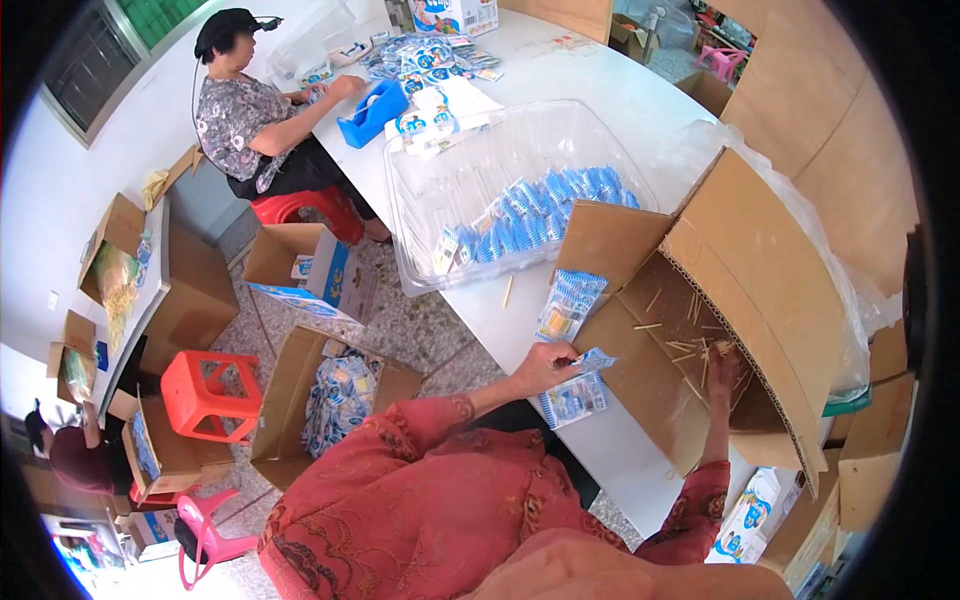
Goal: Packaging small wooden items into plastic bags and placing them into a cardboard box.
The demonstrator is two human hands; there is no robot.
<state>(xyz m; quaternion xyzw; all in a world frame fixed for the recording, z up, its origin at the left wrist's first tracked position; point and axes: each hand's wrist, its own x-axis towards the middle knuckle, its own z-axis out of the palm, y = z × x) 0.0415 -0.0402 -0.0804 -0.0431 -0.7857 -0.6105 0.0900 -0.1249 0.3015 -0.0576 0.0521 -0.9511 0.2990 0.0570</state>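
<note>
My left hand (548, 368) is closed at the table edge, pinching a small blue-and-white plastic packet (598, 358). Just beyond it lies a stack of blue-striped packets (572, 300), and another clear-and-blue packet (575, 398) rests nearer to me. My right hand (722, 372) reaches down into a large open cardboard box (640, 375). Its fingers close around some thin wooden sticks (727, 347), partly hidden by the hand. More loose sticks (685, 310) lie scattered over the bottom of the box.
A clear plastic bin (410, 215) with rows of blue packets stands on the white table (560, 60). Across the table a seated person (250, 120) works near a blue tape dispenser (373, 113). Cardboard boxes (270, 415) and red stools (210, 395) stand on the floor to the left.
</note>
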